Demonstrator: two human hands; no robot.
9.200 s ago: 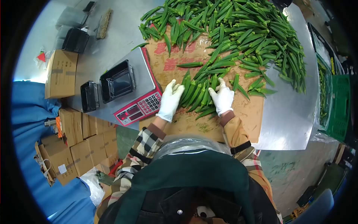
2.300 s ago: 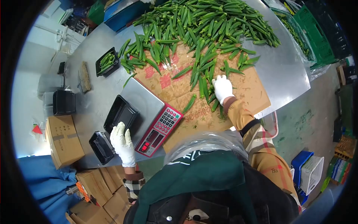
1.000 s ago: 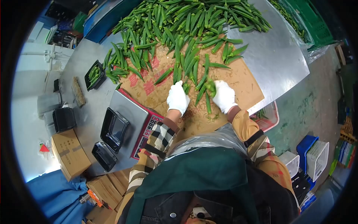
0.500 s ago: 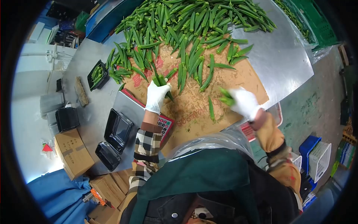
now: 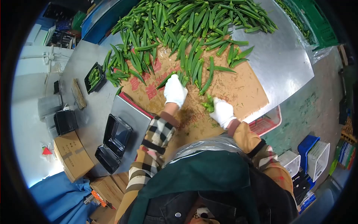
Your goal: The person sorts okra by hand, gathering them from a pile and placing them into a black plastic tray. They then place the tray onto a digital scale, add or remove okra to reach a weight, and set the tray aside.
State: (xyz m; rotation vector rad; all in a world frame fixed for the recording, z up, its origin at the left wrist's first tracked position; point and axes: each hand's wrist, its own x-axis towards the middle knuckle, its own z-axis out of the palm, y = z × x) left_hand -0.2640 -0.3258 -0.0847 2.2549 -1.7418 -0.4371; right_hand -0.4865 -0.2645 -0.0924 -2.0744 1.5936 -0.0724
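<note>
Both my hands wear white gloves. My left hand [image 5: 176, 90] reaches to the near edge of a large okra pile [image 5: 186, 18]. Its fingers are closed at the okra pods [image 5: 182, 78] there, though the glove hides much of the grip. My right hand [image 5: 223, 112] is closed around a few okra pods [image 5: 209, 104], their stem ends sticking out toward the left hand. Under both hands lies a stained cardboard sheet [image 5: 242, 86] with red print.
Left of the cardboard are a scale [image 5: 138, 108], an open black plastic box [image 5: 118, 136], and a black tray of okra [image 5: 89, 83] on the metal table [image 5: 287, 63]. A red basket [image 5: 266, 123] sits below the table edge, and a green crate [image 5: 317, 22] stands far right.
My left hand has moved right, and the pods it held before no longer show in it. My right hand has come left and nearer the body, still holding okra. The loose pod between them is no longer visible.
</note>
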